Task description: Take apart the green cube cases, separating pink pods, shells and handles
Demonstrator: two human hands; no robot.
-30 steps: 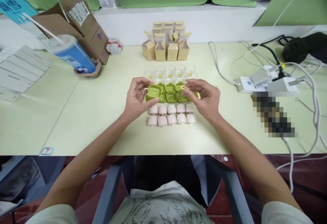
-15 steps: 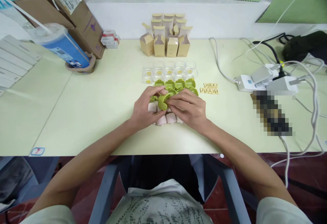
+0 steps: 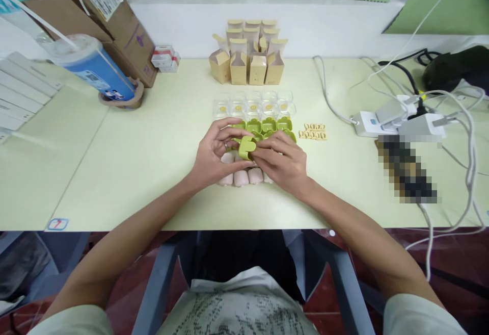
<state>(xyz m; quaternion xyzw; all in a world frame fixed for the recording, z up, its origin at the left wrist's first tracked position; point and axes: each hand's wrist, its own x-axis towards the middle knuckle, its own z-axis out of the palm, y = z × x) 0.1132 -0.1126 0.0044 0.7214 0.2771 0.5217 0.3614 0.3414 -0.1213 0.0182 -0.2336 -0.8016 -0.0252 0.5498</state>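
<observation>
Between my two hands is a small green plastic cup (image 3: 246, 147) with a notched edge, tilted above the table. My left hand (image 3: 214, 154) grips it with thumb and fingers at its left side. The fingers of my right hand (image 3: 283, 159) pinch its right side; what else they hold, if anything, is hidden. Beneath my hands lie rows of pale pinkish rounded pieces (image 3: 241, 177), partly covered. Just beyond are more green cups (image 3: 269, 125) in rows. Behind those stand clear plastic covers (image 3: 253, 105) with yellow marks. Small yellow ring-like parts (image 3: 313, 131) lie to the right.
Small open cardboard boxes (image 3: 239, 70) stand in rows by the wall. A blue drink cup (image 3: 103, 77) and a large carton (image 3: 130, 39) are at the left. Power strips (image 3: 376, 123) with white cables and a blurred-out object (image 3: 407, 169) lie at the right.
The green cup has turned in my hands, its notched side now facing me more. My left fingers have lifted and spread slightly. My right hand stays almost in place.
</observation>
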